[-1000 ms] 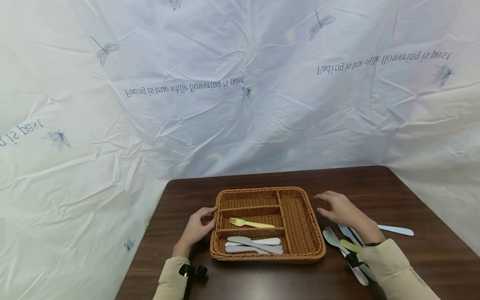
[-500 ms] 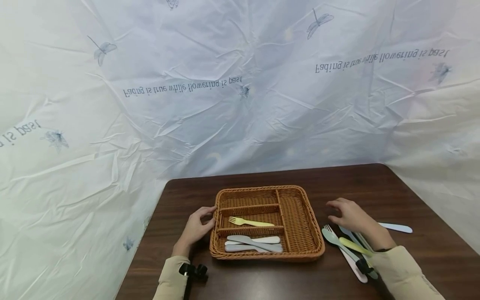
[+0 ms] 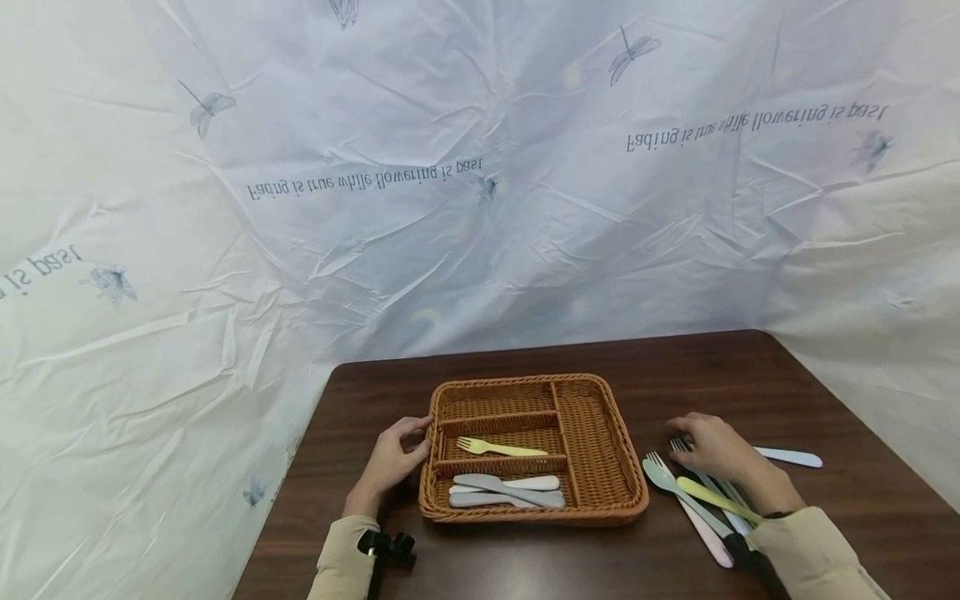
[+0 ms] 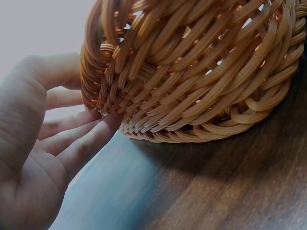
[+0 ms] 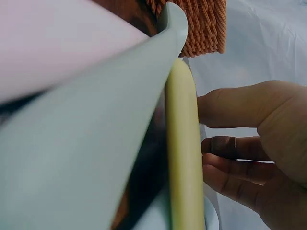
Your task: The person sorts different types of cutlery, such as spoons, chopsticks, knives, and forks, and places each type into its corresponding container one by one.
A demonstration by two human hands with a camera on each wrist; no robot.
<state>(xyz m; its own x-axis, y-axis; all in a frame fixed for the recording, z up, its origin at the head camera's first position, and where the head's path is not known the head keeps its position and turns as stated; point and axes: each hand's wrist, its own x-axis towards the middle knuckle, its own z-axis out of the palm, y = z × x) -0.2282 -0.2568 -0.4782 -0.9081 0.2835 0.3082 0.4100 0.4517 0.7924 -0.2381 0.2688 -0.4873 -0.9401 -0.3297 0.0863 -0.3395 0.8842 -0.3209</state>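
Our left hand rests its fingertips against the near-left end of the brown woven wicker basket, fingers fairly straight, at the rim. The basket sits mid-table, its dividers making several compartments. A yellow plastic fork lies in the middle-left one; below it, white and grey plastic knives lie crossed.

Our right hand is over the loose cutlery just beyond the basket's right end, thumb and fingers apart by a narrow gap. A grey-blue fork shows its tines at the fingertips; we cannot tell whether they touch it.

Crowding that spot: a pale green spoon across a pale pink handle, and a smooth yellow handle beside the spoon. From the right wrist, spoon and yellow handle stand in front, hiding part of the fingertips. Our cream sleeve covers the pile's lower end. Further right, a pale blue-white handle sticks out past the wrist.

Dark brown wood-grain table; wrinkled white printed sheeting behind.
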